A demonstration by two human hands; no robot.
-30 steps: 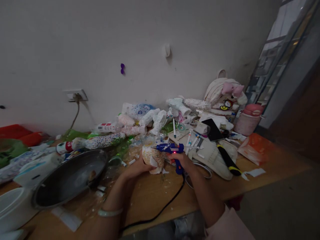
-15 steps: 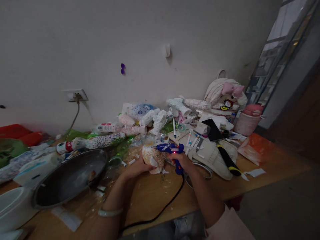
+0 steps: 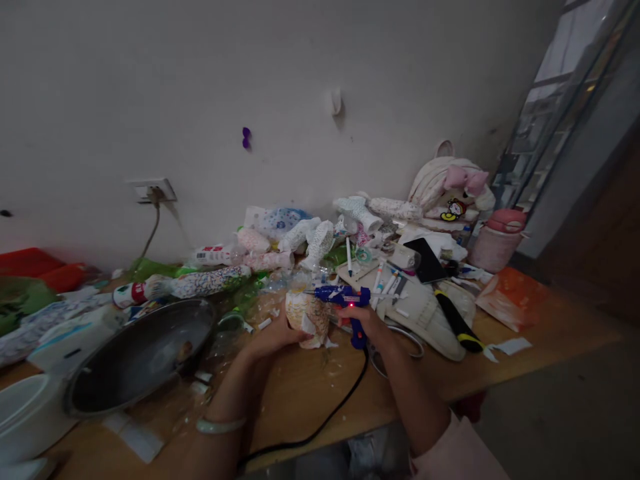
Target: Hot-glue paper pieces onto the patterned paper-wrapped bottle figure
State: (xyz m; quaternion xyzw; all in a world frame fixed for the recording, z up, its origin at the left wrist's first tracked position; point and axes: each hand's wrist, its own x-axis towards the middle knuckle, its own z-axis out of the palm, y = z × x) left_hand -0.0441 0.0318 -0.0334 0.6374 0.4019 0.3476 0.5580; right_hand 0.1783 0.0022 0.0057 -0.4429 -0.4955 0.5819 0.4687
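Note:
My left hand [image 3: 274,333] is closed round a small paper-wrapped bundle with an orange-speckled pattern [image 3: 307,315], held upright on the wooden table [image 3: 310,393]. My right hand [image 3: 365,321] grips a blue glue gun [image 3: 344,297] whose red light is on. Its nozzle points left, over the top of the bundle. The gun's black cord [image 3: 320,420] runs down across the table toward me. A pale bracelet [image 3: 220,424] is on my left wrist.
A dark round pan [image 3: 140,353] lies at the left beside a white container [image 3: 25,413]. Wrapped bottles, pens, a black phone [image 3: 425,259], a black-and-yellow tool [image 3: 457,324], an orange packet [image 3: 510,297], a pink-lidded cup [image 3: 497,239] and a pale backpack [image 3: 447,183] crowd the back.
None beyond a slight shift of the view; both hands, the bundle and the glue gun keep their positions.

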